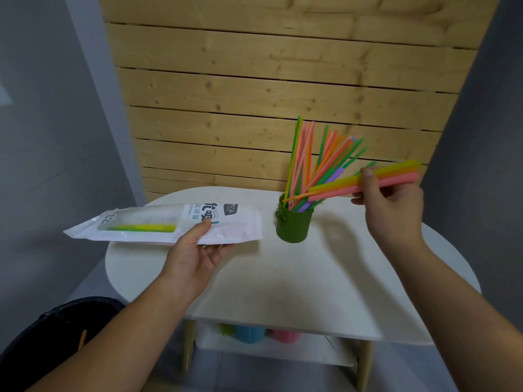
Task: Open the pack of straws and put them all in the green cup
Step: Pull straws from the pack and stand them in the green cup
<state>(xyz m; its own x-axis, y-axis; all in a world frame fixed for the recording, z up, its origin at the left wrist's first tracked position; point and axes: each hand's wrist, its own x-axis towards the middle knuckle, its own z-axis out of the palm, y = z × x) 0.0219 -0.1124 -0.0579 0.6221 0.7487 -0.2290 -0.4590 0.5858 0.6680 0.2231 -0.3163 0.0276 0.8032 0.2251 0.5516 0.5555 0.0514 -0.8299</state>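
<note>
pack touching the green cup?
Apart. The head view shows a strip of bare table between the end of the pack and the green cup; the left hand holds the pack.

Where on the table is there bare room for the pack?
Bare: the near half of the white round tabletop, between the green round cup and front edge, and the patch right of the cup under the right hand. Crowded: back left, where the left hand holds the white plastic straw pack, and above the cup's fanned coloured straws.

Home-like room corner: small white table (pixel 297 278), pine-plank wall panel (pixel 268 80), grey walls (pixel 42 137).
</note>
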